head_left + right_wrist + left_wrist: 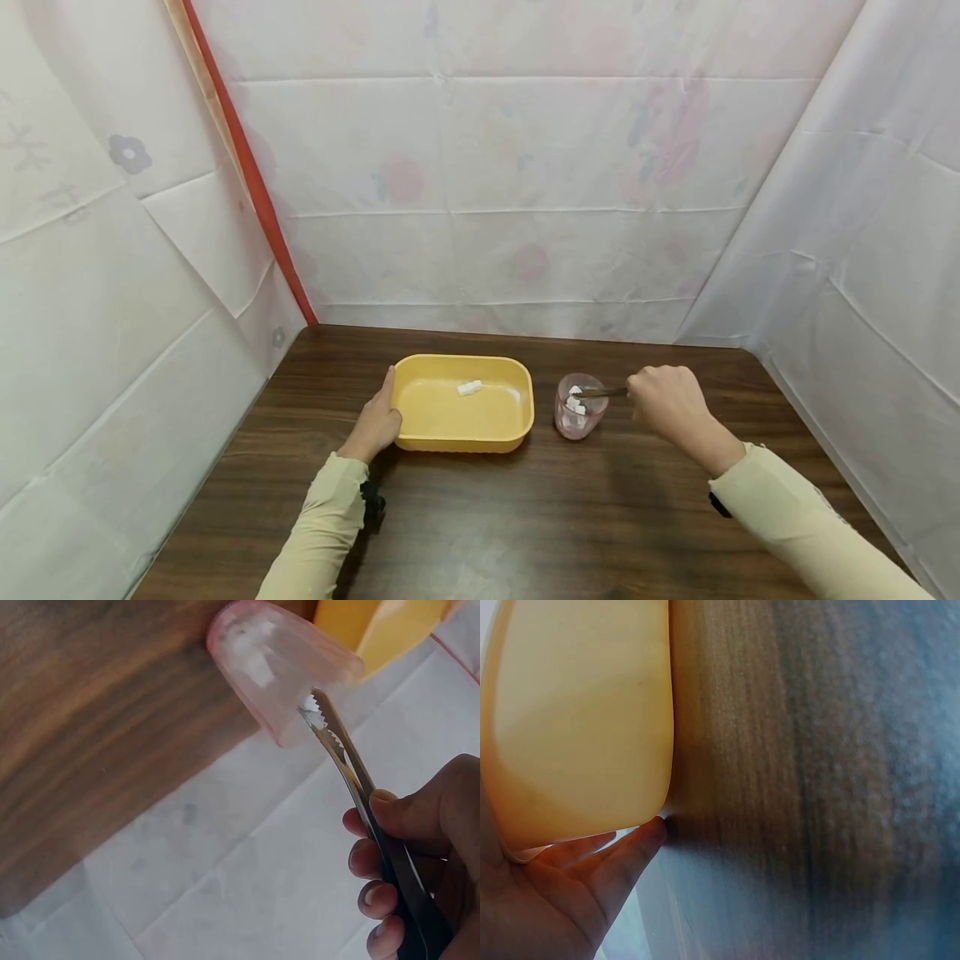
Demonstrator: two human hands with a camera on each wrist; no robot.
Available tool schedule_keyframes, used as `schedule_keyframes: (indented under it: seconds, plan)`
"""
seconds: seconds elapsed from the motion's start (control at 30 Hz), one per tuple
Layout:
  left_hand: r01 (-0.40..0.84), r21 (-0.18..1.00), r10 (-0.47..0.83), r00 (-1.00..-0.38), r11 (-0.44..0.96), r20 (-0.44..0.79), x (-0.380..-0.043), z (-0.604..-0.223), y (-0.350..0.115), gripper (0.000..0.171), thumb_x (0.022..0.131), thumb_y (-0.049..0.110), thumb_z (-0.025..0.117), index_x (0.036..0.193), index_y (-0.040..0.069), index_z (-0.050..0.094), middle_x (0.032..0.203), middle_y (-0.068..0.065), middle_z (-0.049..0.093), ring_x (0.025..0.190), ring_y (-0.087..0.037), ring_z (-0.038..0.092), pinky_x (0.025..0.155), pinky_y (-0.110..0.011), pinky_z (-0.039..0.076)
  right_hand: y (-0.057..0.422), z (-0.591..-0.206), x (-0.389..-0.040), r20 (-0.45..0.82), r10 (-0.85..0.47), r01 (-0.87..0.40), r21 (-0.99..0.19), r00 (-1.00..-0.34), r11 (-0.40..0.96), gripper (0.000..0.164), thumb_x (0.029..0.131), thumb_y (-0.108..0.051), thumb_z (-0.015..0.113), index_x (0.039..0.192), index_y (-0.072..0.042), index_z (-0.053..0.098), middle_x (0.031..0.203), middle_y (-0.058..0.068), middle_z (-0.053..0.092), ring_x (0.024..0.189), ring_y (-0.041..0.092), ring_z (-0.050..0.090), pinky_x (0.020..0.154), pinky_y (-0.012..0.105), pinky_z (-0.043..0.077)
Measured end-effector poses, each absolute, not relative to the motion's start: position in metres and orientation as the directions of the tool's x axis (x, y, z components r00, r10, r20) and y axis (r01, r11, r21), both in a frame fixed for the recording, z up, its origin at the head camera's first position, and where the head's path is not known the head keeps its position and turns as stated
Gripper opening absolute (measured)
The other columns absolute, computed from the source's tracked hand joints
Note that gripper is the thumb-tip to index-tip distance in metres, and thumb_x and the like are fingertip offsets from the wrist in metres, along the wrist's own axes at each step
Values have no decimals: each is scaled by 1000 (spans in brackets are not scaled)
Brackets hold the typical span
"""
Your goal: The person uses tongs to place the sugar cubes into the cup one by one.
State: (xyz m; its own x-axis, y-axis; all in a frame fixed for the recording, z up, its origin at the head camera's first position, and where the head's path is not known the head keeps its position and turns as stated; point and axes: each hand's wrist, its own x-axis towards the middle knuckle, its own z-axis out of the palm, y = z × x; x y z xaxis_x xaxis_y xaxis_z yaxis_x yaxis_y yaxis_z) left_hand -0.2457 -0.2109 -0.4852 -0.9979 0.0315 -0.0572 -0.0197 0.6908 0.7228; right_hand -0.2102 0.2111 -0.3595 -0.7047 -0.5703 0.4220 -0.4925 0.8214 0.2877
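On the table [480, 517], the tray [450, 417] is gripped at its nine o'clock end by the left hand [375, 423], its wall held between thumb and fingers. White bits [469, 387] are seen in the tray, just off centre toward twelve o'clock. The cup [572, 428] is set upright near the tray, at its three o'clock, with more bits inside. The tongs [609, 392] are clasped in the curled fingers of the right hand [671, 404] and pointed toward nine o'clock, toothed ends at the cup's mouth; whether any bit is touched cannot be made out.
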Motion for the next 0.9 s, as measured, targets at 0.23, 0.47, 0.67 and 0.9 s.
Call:
schedule_keyframes:
  seconds: [0.23,0.47,0.67,0.9]
  plan:
    - [-23,726,32,-998,688,-62,-245,-486,-210,79,86,-2,33,154,13,-6,154,-24,16,138,-39,22,109,-53,22,207,-383,-212,389,-577,-517,258,-718,817,51,55,8,61,54,-23,20,56,-8,16,53,10,14,41,27,17]
    - [-19,727,37,-998,686,-60,-246,-485,-210,80,85,-2,33,153,12,-7,155,-24,15,139,-39,21,109,-53,21,202,-395,-215,384,-583,-512,278,-716,813,42,54,5,59,50,-20,25,52,-7,21,52,11,15,39,27,19]
    - [-26,733,34,-997,680,-66,-245,-485,-211,80,86,-1,33,153,14,-8,155,-24,15,139,-38,21,109,-53,21,199,-394,-216,402,-603,-520,307,-689,797,47,52,3,61,52,-21,20,54,-7,17,53,11,13,41,27,16]
    - [-29,734,29,-997,678,-66,-247,-485,-212,79,87,-1,32,153,15,-8,155,-23,14,139,-38,20,109,-52,21,198,-393,-217,407,-603,-510,321,-686,798,47,51,1,61,51,-21,20,54,-7,17,52,11,14,39,27,19]
